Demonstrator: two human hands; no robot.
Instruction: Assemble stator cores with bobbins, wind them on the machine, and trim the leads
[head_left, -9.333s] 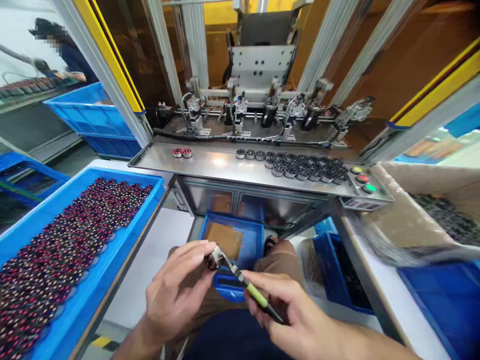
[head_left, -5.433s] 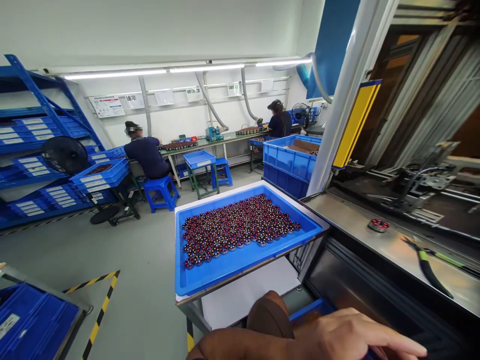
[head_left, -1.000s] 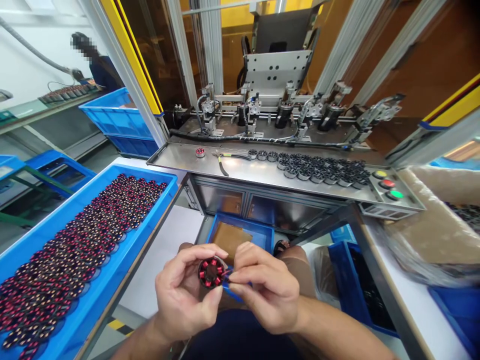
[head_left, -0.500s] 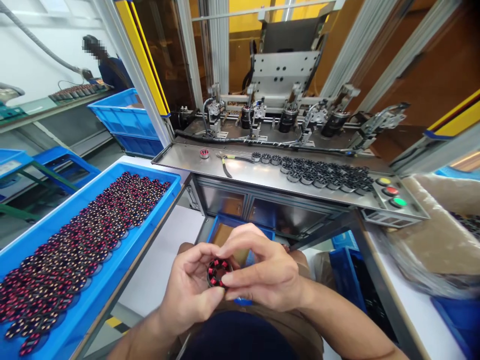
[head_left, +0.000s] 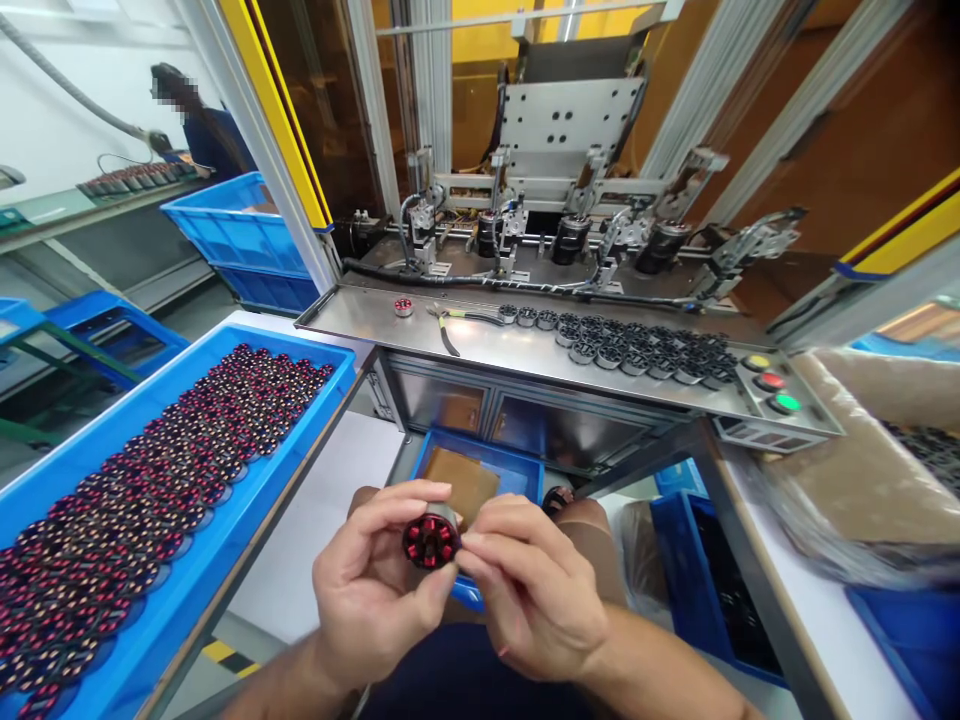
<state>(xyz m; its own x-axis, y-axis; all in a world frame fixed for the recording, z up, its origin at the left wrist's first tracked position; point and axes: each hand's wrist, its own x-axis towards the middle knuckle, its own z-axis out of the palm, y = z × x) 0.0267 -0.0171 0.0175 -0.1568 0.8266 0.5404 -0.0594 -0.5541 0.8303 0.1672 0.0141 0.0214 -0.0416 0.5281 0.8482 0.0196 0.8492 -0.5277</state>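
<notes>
My left hand [head_left: 375, 585] is closed around a motor stator [head_left: 430, 540], a short cylinder with red wire coils and black insulation, its coil face tilted toward me. At the stator's right edge, the thumb and fingertips of my right hand [head_left: 536, 590] are pinched together. What lies between those fingertips is too small to make out. A thin red bit [head_left: 504, 652] shows by the right palm. On the steel ledge [head_left: 480, 345] ahead are a single red-wound stator [head_left: 403, 307], pliers [head_left: 450, 328] and several rows of black stator cores [head_left: 637, 345].
A long blue tray [head_left: 330, 385] full of red-wound stators stands on the left. Behind the ledge is a winding machine [head_left: 574, 240]; its push buttons [head_left: 784, 403] are at the right. A plastic-lined box [head_left: 817, 500] stands farther right, a blue bin [head_left: 427, 450] below. A co-worker [head_left: 214, 135] is back left.
My right hand has drawn back to the right from over the stator to its edge. The stator has turned, showing more of its side, and the view has shifted slightly.
</notes>
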